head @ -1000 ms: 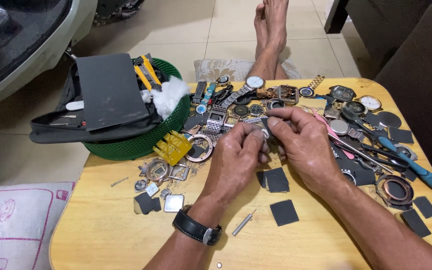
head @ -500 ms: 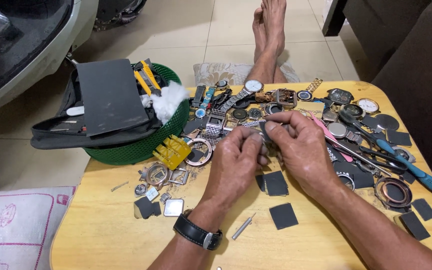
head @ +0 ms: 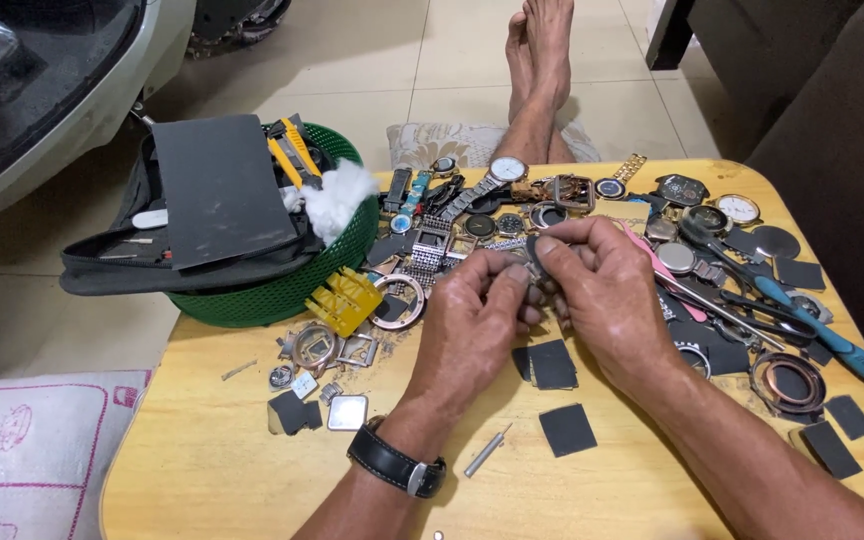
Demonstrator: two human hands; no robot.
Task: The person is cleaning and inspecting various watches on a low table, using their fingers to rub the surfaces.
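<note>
My left hand (head: pixel 477 320) and my right hand (head: pixel 602 295) meet over the middle of a low wooden table (head: pixel 202 470). Together they pinch a small dark watch part (head: pixel 535 262) between fingertips; most of it is hidden by my fingers. A black-strapped wristwatch (head: pixel 397 462) is on my left wrist. Dark square pads (head: pixel 554 365) lie under my hands, and a small metal pin (head: pixel 487 452) lies near my left forearm. Watches and cases (head: pixel 492 210) are heaped just beyond my fingers.
A green basket (head: pixel 282 290) at the table's left holds a black pouch (head: pixel 217 205), yellow-handled tools and white cotton. A yellow holder (head: pixel 347 298) and loose watch cases lie beside it. Blue-handled pliers (head: pixel 812 330) and pink tweezers lie right. My bare feet (head: pixel 542 60) rest beyond the table.
Both hands have stayed together on the small part, with only slight finger movement. Nothing on the table has moved.
</note>
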